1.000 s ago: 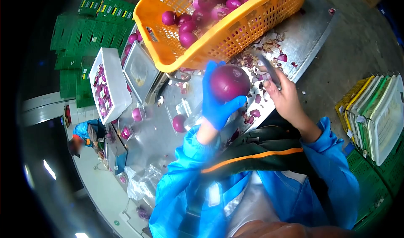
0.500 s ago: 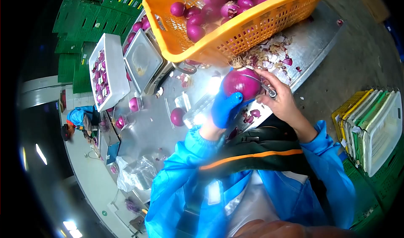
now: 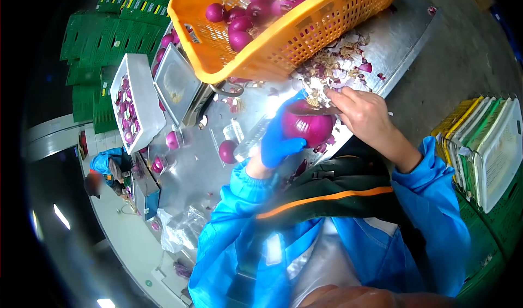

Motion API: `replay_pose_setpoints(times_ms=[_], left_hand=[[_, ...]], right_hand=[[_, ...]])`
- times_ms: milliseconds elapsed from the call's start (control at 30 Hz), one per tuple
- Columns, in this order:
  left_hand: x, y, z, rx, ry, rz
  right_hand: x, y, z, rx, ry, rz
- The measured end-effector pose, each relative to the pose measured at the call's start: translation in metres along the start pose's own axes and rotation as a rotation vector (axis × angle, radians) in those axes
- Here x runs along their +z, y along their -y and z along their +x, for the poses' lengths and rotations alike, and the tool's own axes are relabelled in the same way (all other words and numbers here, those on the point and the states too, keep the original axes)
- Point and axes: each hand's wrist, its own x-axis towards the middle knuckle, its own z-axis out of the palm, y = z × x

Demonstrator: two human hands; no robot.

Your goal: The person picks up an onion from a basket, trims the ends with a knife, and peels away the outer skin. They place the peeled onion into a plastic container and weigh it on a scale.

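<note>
Left hand: The blue-gloved left hand point(image 3: 280, 145) is curling around a large red onion point(image 3: 309, 129), cupping it from the side and below.
Right hand: The bare right hand point(image 3: 366, 114) is closing narrowly on a knife point(image 3: 315, 112), whose blade is lying across the top of the onion.
Onion: It is being held above the near edge of the metal table point(image 3: 406, 27), in front of the wearer's body.
Surface: The table is shining under the light, with dry peelings point(image 3: 339, 62) scattering over it beside the yellow-orange basket point(image 3: 294, 42).
Basket: It is standing on the table, holding many loose onions point(image 3: 239, 29).
Table's other side: A scale point(image 3: 177, 83) is sitting near a white box point(image 3: 153, 124) filled with small onions point(image 3: 126, 109); a single onion point(image 3: 227, 151) is lying in clear plastic, and a crumpled plastic bag point(image 3: 182, 230) is resting farther along.
Room: Green crates point(image 3: 90, 38) are standing in stacks past the white box, and upright baskets point(image 3: 500, 163) are leaning together across the dark floor point(image 3: 425, 90).
Far station: A person in blue point(image 3: 109, 163) is bending over a work surface.
</note>
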Motion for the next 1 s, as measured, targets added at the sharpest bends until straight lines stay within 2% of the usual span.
replay_pose_setpoints(times_ms=[100, 133, 200, 267, 367, 467, 500, 600, 633, 667, 733, 767, 833, 867, 900, 933, 1000], left_hand=[[-0.002, 0.001, -0.002, 0.086, 0.08, 0.026], [0.0, -0.003, -0.001, 0.112, 0.048, 0.045], [0.004, -0.009, -0.003, 0.182, -0.043, 0.082], [-0.004, -0.006, 0.004, 0.263, -0.122, 0.341], [-0.008, 0.01, 0.008, 0.396, -0.163, 0.6], [-0.001, 0.013, 0.009, 0.488, -0.316, 0.788], [-0.002, 0.016, 0.01, 0.502, -0.325, 0.711], [-0.002, 0.017, -0.001, 0.294, -0.277, 0.417], [-0.004, 0.014, -0.005, 0.208, -0.245, 0.3], [0.0, 0.009, -0.012, 0.159, -0.23, 0.09], [-0.01, 0.011, -0.022, 0.075, -0.239, -0.063], [-0.011, 0.009, -0.03, 0.108, -0.225, 0.022], [-0.025, 0.017, -0.044, 0.136, -0.26, -0.035], [-0.032, 0.019, -0.052, 0.15, -0.277, -0.063], [-0.047, 0.013, -0.066, 0.081, -0.253, 0.078], [-0.063, 0.01, -0.075, 0.046, -0.327, 0.221], [-0.099, 0.021, -0.098, 0.25, -0.634, 0.376]], right_hand=[[0.011, -0.025, -0.016, 0.114, 0.025, -0.09], [0.011, -0.038, -0.019, 0.147, -0.049, -0.075], [0.004, -0.03, -0.025, 0.281, -0.019, -0.02], [0.01, -0.015, -0.019, 0.327, -0.126, 0.137], [0.009, 0.003, -0.012, 0.355, -0.037, 0.263], [0.009, 0.013, -0.007, 0.389, -0.018, 0.411], [0.01, 0.015, -0.005, 0.388, -0.019, 0.485], [0.0, 0.032, 0.012, 0.316, 0.056, 0.603], [-0.001, 0.031, 0.014, 0.204, 0.117, 0.47], [-0.006, 0.037, 0.019, 0.196, 0.232, 0.398], [-0.002, 0.047, 0.029, 0.128, 0.296, 0.39], [0.005, 0.049, 0.033, 0.085, 0.301, 0.423], [0.021, 0.049, 0.041, 0.001, 0.311, 0.488], [0.026, 0.053, 0.047, 0.115, 0.386, 0.666], [0.031, 0.058, 0.053, 0.238, 0.465, 0.838], [0.037, 0.062, 0.059, 0.368, 0.544, 1.002], [0.05, 0.071, 0.076, 0.352, 0.601, 1.017]])
